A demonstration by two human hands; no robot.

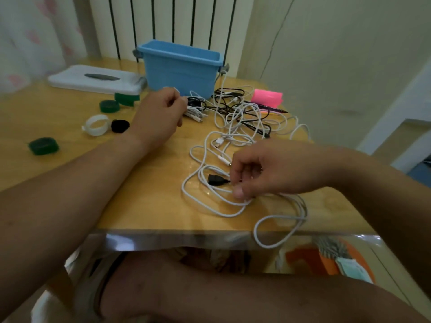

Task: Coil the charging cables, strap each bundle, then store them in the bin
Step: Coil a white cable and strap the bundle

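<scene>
A wooden table [151, 201] with a glossy front edge fills the middle. At upper left lies a flat white box [70, 78] with a dark slot; behind it stands a ribbed radiator [163, 19]. Upper right of centre, a pink pad [265, 97] and a dark pen [272, 109] lie close together.

We find a light wooden table [151, 206] with a glossy top, carrying a blue bin [182, 68] at the far side. A flat white box [93, 79] lies to the bin's left, and a pink item [267, 97] with a dark pen [268, 107] to its right. Left of centre lie three green strap rolls [43, 145], a white strap ring [96, 125] and a black roll [120, 126] just beside it (all apart from the cables). We note white cables [233, 127] tangled with black cables [228, 94] from the bin toward the near edge, where one white loop [275, 236] overhangs.
</scene>
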